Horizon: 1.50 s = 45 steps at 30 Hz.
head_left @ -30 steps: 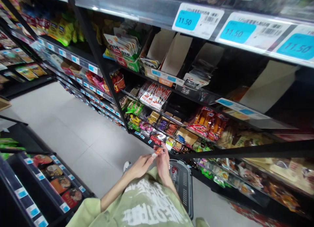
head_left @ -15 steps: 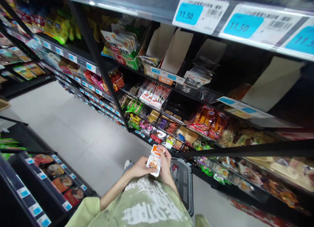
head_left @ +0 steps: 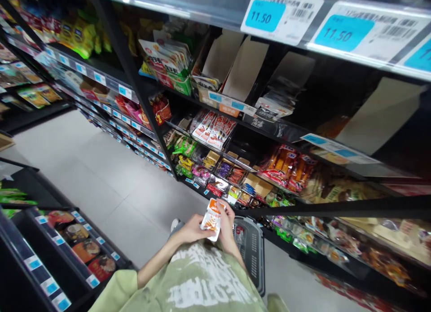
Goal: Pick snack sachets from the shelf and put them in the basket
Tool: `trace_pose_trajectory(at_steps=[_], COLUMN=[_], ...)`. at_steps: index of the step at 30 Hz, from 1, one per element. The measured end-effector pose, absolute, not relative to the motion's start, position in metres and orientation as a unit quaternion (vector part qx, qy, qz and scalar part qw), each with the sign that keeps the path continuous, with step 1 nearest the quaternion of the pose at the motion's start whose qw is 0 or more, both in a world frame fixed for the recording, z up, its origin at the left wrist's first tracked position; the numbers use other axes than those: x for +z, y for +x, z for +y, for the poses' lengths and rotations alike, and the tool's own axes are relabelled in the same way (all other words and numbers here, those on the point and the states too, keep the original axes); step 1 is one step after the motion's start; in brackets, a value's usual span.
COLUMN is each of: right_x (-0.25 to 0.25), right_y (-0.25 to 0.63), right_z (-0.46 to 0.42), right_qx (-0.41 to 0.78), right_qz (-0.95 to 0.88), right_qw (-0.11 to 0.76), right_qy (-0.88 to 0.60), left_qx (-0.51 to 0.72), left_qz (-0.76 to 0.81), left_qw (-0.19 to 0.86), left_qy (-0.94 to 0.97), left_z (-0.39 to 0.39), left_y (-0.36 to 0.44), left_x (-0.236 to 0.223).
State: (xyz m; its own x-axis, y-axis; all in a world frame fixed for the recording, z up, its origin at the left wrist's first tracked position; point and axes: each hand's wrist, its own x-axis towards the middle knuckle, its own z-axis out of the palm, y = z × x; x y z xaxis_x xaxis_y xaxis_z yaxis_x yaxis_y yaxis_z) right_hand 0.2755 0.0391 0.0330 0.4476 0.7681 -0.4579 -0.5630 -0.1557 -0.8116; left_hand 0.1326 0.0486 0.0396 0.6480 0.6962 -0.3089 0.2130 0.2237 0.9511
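A small white and orange snack packet is held upright in front of my shirt, its printed face towards me. My left hand grips its lower left edge, thumb across the lower part. My right hand pinches its upper right side, with the thumb on the orange top. Fingers behind the packet are hidden. A dark grey shopping basket is just right of my body, below my right hand; a red item shows inside it near the far end.
Black shelves with snack bags and small sweets run along the right and ahead. Price tags line a shelf edge close to my head. At lower left stands a low display rack. Grey tiled floor lies between.
Both hands keep hold of the snack packet in nearly the same place. The view has shifted very slightly, so the near price tags sit a little further right.
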Motion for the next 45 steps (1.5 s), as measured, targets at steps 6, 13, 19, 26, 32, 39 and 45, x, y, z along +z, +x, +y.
trace_pose_trajectory(at_steps=[6,13,19,26,32,39,45], right_x=[0.025,0.017,0.011,0.007,0.017,0.016,0.014], right_y=[0.278,0.278,0.28,0.282,0.282,0.283,0.282], right_z=[0.04,0.044,0.045,0.043,0.042,0.045,0.043], right_qx=[0.515,0.482,0.446,0.422,0.472,0.469,0.435], right_qz=[-0.094,-0.069,-0.046,-0.041,-0.067,-0.086,-0.114], right_qw=[0.65,0.678,0.7,0.703,0.693,0.704,0.712], right_qy=[-0.55,-0.55,-0.555,-0.571,-0.54,-0.526,-0.539], left_qx=[0.171,0.174,0.256,0.242,0.275,0.251,0.332], left_qz=[0.376,0.366,0.404,0.355,0.365,0.467,0.439], left_qw=[0.68,0.627,0.501,0.406,0.408,0.539,0.662], left_qy=[0.605,0.665,0.721,0.807,0.79,0.654,0.508], left_z=[0.05,0.052,0.056,0.057,0.058,0.052,0.051], left_y=[0.133,0.136,0.134,0.127,0.125,0.127,0.133], left_x=[0.04,0.04,0.025,0.027,0.031,0.048,0.055])
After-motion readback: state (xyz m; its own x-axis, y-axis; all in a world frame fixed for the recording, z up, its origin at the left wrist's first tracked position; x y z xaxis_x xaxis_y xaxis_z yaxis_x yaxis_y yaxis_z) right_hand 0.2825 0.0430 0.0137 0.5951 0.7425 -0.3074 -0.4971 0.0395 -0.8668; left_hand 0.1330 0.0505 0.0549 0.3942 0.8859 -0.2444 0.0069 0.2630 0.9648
